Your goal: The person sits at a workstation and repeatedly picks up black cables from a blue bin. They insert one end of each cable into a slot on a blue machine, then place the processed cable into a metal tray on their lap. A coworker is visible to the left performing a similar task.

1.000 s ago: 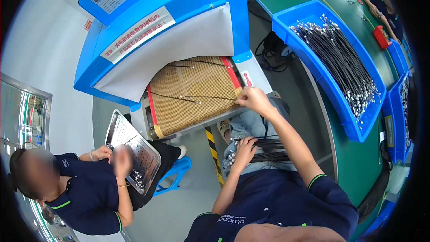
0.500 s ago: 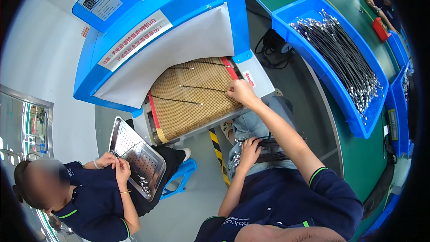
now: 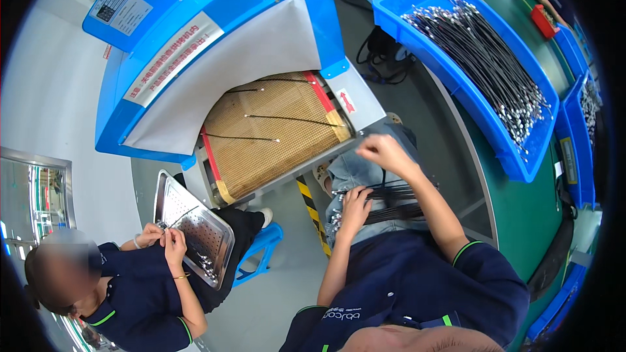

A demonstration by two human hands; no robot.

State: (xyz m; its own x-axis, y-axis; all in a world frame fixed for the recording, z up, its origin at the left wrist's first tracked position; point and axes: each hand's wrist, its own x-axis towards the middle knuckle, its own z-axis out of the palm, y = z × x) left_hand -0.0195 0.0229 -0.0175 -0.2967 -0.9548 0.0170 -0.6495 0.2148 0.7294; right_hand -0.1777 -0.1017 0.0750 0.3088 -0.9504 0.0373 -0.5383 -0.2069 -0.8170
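Observation:
My left hand (image 3: 355, 207) rests on my lap with its fingers closed over a bundle of thin black cables (image 3: 399, 211) that have silvery ends. Above my knees, apart from the belt, hovers my right hand (image 3: 386, 156); its fingers are curled and I see nothing in them. Just beyond it is a tan mesh conveyor belt (image 3: 267, 163) with red edges, coming out of a blue machine. Several black cables lie spaced out on the mesh, the nearest to my right hand being a long cable (image 3: 293, 119) whose end reaches the belt's right edge.
A blue bin (image 3: 385, 19) full of black cables stands on the green table (image 3: 515, 215) at right. The blue machine (image 3: 261, 0) has a white curtain (image 3: 261, 52). At left, a seated co-worker (image 3: 143, 280) handles a cable over a perforated metal tray (image 3: 225, 234).
My right hand has let go of the cable at the belt's right edge and drawn back toward my lap. The cable stays on the mesh. My left hand keeps its place on the bundle.

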